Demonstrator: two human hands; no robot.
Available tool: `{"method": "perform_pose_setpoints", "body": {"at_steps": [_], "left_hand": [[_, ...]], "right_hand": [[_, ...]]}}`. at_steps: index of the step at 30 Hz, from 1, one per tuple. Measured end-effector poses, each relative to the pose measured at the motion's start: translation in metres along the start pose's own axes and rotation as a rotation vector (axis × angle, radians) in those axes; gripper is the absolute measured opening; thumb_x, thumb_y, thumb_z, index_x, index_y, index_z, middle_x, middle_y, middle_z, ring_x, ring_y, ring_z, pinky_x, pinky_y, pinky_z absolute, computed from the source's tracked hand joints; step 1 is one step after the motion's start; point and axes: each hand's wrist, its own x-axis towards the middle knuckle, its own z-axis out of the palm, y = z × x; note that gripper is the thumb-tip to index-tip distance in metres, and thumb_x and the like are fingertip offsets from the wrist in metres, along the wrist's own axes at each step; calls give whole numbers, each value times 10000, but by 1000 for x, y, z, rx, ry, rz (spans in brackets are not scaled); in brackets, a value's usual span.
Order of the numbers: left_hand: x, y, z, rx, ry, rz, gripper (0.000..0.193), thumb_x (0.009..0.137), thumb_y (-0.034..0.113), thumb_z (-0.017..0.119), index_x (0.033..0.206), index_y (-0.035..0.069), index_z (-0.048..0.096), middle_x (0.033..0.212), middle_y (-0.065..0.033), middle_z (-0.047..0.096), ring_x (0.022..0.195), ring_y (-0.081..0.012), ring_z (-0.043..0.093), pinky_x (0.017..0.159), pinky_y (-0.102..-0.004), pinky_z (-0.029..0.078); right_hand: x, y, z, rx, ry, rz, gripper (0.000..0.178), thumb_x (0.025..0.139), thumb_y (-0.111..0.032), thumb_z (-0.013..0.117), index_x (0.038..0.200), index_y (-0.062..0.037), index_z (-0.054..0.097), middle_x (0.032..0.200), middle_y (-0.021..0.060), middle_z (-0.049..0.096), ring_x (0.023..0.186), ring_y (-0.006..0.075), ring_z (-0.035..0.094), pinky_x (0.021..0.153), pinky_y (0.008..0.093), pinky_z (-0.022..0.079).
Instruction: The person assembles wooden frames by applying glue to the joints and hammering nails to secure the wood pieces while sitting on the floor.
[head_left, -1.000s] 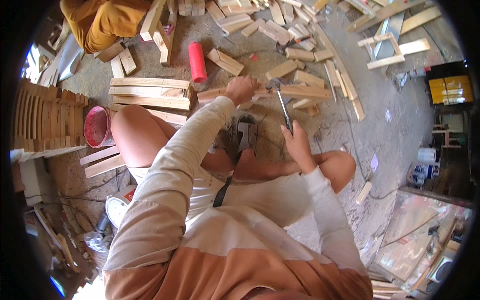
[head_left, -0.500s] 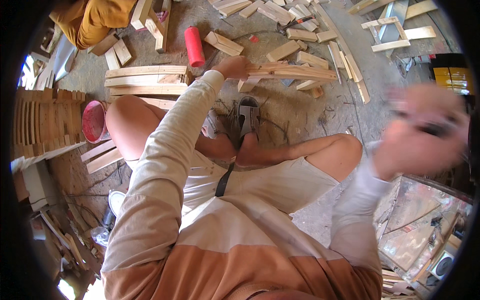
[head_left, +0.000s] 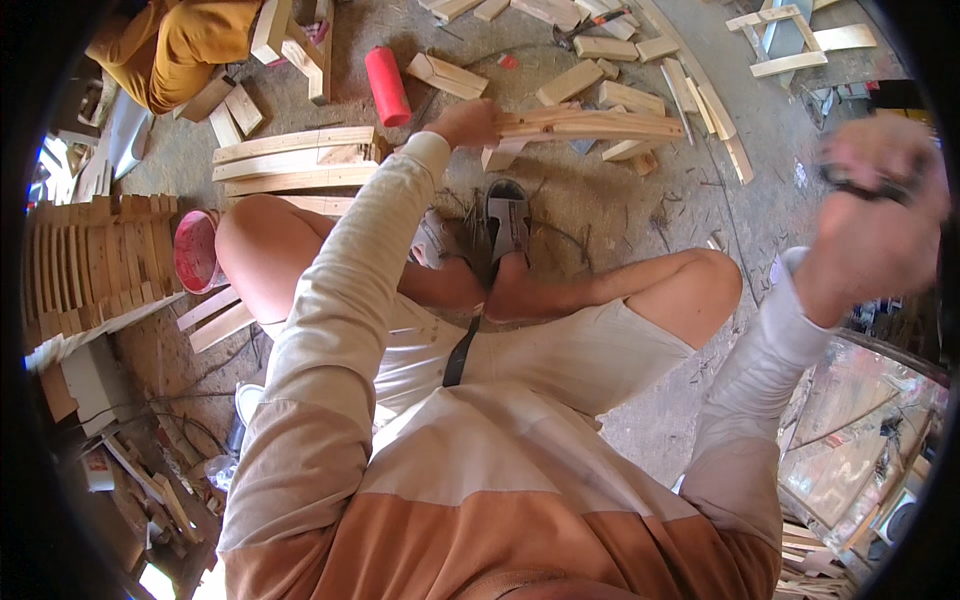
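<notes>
My left hand (head_left: 466,122) is closed round the near end of a wooden strip (head_left: 590,124), which stretches to the right above the floor, over several short blocks. Out at the far right, my right hand (head_left: 872,232) is raised and blurred. Its fingers look curled round a dark object (head_left: 872,182) whose kind I cannot make out. Just left of my left hand, a stack of wooden strips (head_left: 295,162) lies on the floor. A red cylinder (head_left: 387,87) lies beyond it.
A claw hammer (head_left: 590,28) lies among wood blocks (head_left: 570,83) at the back. A pink-stained bucket (head_left: 198,250) stands by my left knee, near stacked boards (head_left: 100,255). A wooden frame (head_left: 790,62) lies far right. Another person's yellow-brown trousers (head_left: 205,50) show far left.
My right hand has moved up and outward to the right. The left hand keeps its hold on the strip. The whole view has shifted slightly.
</notes>
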Motion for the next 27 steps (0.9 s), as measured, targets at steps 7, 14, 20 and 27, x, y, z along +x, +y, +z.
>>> {"method": "perform_pose_setpoints", "body": {"at_steps": [7, 14, 20, 27], "left_hand": [[7, 19, -8, -31, -43, -8, 614, 698, 232, 712, 1308, 202, 650, 1065, -153, 716, 973, -345, 680, 892, -450, 529], [18, 0, 21, 88, -76, 16, 623, 682, 196, 680, 1304, 192, 650, 1029, -183, 711, 961, -358, 678, 885, -457, 532], [-3, 9, -1, -50, -9, -37, 603, 677, 204, 683, 1280, 174, 669, 1016, -189, 711, 955, -370, 676, 882, -448, 531], [8, 17, 3, 9, -37, -3, 510, 683, 218, 704, 1188, 155, 702, 1009, -184, 712, 938, -370, 678, 864, -460, 532]], "right_hand": [[-195, 141, 70, -495, -78, 608, 340, 988, -328, 586, 950, 5, 531, 818, 208, 594, 711, 382, 552, 660, 456, 459], [-166, 123, 62, -579, -134, 575, 371, 995, -336, 614, 869, 11, 579, 644, 133, 545, 593, 277, 567, 568, 398, 439], [-57, 29, 75, 109, 264, 107, 380, 1071, -317, 457, 767, -88, 448, 641, 29, 483, 522, 97, 440, 475, 259, 372], [-250, 165, 70, -723, -279, 784, 422, 976, -347, 627, 810, 32, 540, 703, 235, 584, 630, 397, 564, 602, 482, 442]]}}
